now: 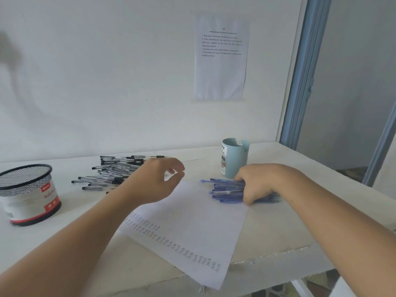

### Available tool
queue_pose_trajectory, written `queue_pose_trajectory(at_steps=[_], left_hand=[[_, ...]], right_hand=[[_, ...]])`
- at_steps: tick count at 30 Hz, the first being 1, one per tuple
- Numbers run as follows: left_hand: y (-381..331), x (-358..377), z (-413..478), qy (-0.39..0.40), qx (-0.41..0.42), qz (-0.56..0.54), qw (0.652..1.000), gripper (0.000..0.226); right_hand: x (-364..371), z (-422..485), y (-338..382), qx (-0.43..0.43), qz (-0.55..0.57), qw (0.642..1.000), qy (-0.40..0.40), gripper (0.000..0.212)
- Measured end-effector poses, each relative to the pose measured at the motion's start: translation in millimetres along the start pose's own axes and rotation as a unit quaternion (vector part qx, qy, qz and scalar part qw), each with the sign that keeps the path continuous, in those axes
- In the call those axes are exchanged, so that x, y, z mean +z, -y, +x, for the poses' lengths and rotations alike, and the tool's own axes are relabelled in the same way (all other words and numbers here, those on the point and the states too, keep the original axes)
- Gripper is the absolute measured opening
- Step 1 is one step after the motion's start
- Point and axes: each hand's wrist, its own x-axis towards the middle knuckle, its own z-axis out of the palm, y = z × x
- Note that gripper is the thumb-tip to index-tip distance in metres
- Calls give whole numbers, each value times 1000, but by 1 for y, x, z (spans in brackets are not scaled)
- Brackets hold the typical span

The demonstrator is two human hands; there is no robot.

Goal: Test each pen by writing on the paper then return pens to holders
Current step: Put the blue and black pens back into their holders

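Observation:
A white sheet of paper (192, 213) lies on the table, with rows of small pen marks along its near-left edge. A heap of black-capped pens (111, 171) lies behind it on the left. A bundle of blue pens (225, 189) lies at the paper's far right corner. My right hand (257, 185) curls round that bundle, pressing it to the table. My left hand (158, 181) hovers above the paper's far edge, fingers loosely curled, holding nothing. A black mesh holder (27, 194) stands at the left; a light blue cup holder (234, 157) stands behind the blue pens.
The white table (289, 228) has a chipped front edge at the right. A printed instruction sheet (221, 58) hangs on the wall behind. A blue door frame (304, 82) rises at the right of the table.

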Motion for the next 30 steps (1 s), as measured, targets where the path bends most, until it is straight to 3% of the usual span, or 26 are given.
queue_pose_trajectory(at_steps=[3,17,20,30], left_hand=[[-2,3,3,2,-4,-11,1000,18],[-23,2,4,30,-3,14,999,19],[-29,1,10,54,-18,38,998,29],[-41,22,38,114,-61,51,990,28]], right_hand=[[3,-3,8,5,-22,1000,-19,35],[21,10,18,13,-67,991,-117,10],[22,9,15,8,-56,989,-134,10],[20,-4,8,-9,-5,985,-173,17]])
